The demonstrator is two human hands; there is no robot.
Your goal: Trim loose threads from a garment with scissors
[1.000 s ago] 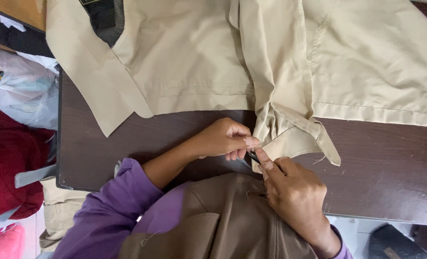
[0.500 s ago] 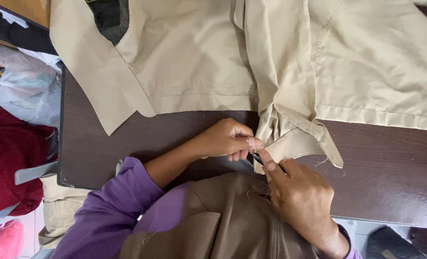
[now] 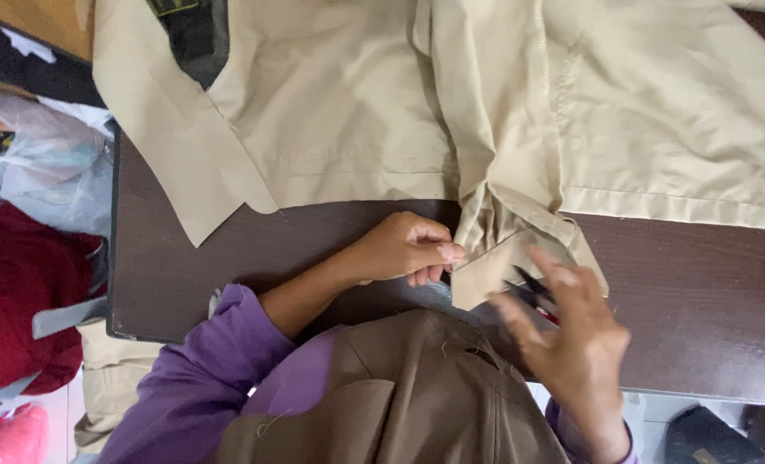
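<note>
Where the beige shirt's folded corner (image 3: 494,266) hangs near the dark table (image 3: 313,249) edge, pinched closed by left hand (image 3: 404,249). Just beside, right hand (image 3: 571,344) blurred, fingers spread yet holding small dark clippers (image 3: 533,290). Below, brown garment (image 3: 399,387); plastic bags (image 3: 39,172) far left.

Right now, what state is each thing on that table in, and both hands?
Beige garment: spread flat on the dark table, one folded corner hanging toward the person.
Left hand: closed, pinching the folded corner's edge.
Right hand: blurred, lifted beside the corner, holding a small dark tool.
Brown fabric: bunched on the lap.
</note>
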